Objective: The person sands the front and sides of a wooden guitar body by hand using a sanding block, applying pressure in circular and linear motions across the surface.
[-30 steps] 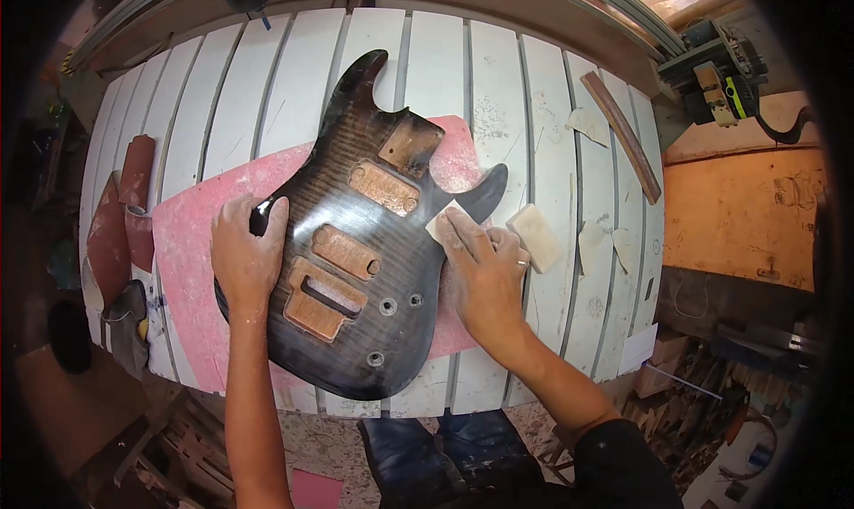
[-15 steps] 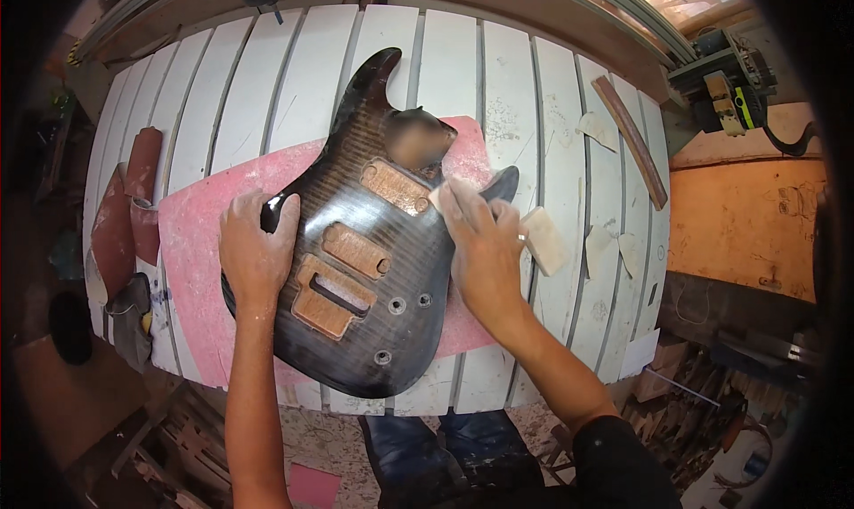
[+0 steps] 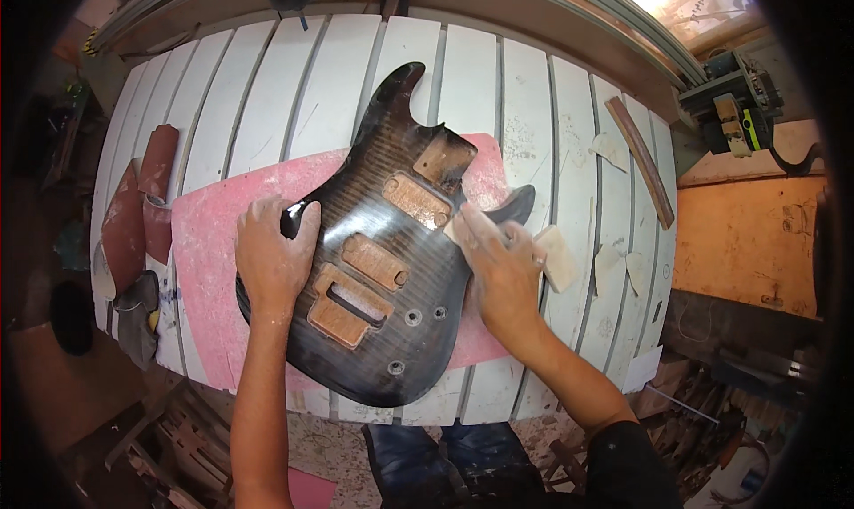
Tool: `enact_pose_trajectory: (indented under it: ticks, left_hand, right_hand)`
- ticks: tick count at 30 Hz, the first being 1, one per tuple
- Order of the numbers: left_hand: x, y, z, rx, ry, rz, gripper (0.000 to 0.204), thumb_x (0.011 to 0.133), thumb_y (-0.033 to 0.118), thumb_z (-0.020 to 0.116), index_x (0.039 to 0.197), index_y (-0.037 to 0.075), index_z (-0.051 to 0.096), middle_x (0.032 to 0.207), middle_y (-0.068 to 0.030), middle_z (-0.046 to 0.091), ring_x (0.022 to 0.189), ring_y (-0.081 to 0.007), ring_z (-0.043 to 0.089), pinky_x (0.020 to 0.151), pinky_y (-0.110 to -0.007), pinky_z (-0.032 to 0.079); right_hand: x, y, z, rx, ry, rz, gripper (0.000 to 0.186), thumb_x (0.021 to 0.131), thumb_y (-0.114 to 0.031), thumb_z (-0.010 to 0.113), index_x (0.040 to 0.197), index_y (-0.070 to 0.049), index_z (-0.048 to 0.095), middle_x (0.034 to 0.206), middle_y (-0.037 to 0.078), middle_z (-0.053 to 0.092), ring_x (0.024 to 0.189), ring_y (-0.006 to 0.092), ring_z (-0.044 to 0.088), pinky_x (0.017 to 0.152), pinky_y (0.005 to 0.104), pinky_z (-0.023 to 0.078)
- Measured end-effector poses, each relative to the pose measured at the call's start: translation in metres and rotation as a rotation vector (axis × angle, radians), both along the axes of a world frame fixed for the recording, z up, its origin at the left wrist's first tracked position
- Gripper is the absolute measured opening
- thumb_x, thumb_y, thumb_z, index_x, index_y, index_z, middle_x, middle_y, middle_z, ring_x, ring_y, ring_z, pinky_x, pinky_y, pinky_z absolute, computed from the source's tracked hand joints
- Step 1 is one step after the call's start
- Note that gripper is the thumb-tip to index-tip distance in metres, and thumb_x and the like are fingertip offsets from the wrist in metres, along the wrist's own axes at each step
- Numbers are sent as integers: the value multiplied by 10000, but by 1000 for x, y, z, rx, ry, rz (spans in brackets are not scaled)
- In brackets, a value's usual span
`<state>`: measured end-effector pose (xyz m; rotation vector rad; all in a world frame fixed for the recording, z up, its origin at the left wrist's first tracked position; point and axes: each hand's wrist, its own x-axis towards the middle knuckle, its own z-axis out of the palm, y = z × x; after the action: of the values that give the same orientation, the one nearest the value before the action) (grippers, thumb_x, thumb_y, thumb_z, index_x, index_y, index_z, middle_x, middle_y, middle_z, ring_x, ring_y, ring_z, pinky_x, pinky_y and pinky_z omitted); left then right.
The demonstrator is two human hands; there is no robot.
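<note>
Guitar body: the guitar body [image 3: 382,269] is lying face up on a pink mat [image 3: 209,242] spread over the white slatted worktop [image 3: 267,91], its horns pointing away from the person.
Surface: the dark striped top is looking glossy near the left edge and dull, greyish around the lower rim and upper cavities; the routed pockets are showing bare brown wood.
Left hand: the left hand [image 3: 271,260] is lying flat with fingers spread and curling over the body's left edge, steadying it rather than gripping anything.
Right hand: the right hand [image 3: 498,269] is pressing, fingers together and flat, on a pale sanding pad [image 3: 455,229] at the body's right waist, just below the lower horn.
Progress: judging from the dusty fingers and the mix of dull and shiny patches, the rubbing-down appears to be partly done; the shiny area under the left hand seems left to do, though how even the finish is cannot be told here.
Around it: a second pale pad [image 3: 559,258] is lying just beside the right hand, brown sandpaper sheets [image 3: 133,206] are sitting at the worktop's left end, and a wooden strip [image 3: 640,162] is resting well apart on the right.
</note>
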<state>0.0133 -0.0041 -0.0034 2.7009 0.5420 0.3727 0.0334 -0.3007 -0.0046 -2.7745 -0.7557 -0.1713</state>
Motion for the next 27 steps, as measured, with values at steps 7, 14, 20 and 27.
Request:
enact_pose_trajectory:
  ticks: [7, 14, 20, 27]
  left_hand:
    - [-4, 2, -2, 2, 2, 11, 434, 942, 404, 739, 1092, -3, 727, 1132, -194, 701, 1105, -409, 633, 977, -497, 497]
    - [-2, 1, -1, -23, 31, 25, 441, 946, 383, 736, 1132, -16, 727, 1187, -196, 704, 1148, -402, 631, 1011, -481, 496]
    - [-1, -1, 5, -31, 44, 38, 454, 940, 401, 737, 1128, -13, 737, 1205, -193, 707, 1158, -400, 632, 1021, -485, 495]
    - [-2, 1, 0, -41, 9, 53, 440, 920, 432, 749, 1051, 11, 753, 1130, -184, 706, 1116, -404, 629, 973, -512, 506]
  right_hand:
    - [-3, 8, 0, 32, 11, 11, 594, 905, -12, 576, 1480, -149, 627, 1581, 29, 565, 1259, 332, 560, 1006, 476, 377]
    - [27, 16, 0, -35, -60, -39, 650, 881, 19, 575, 1508, -152, 595, 1571, 29, 577, 1259, 332, 567, 974, 472, 393]
    - [12, 7, 0, -23, 15, -17, 638, 886, 21, 567, 1499, -154, 602, 1578, 35, 573, 1290, 349, 561, 1000, 484, 394]
    - [-2, 7, 1, 2, 4, -41, 610, 897, 18, 546, 1480, -149, 616, 1566, 48, 585, 1303, 357, 562, 1018, 513, 387]
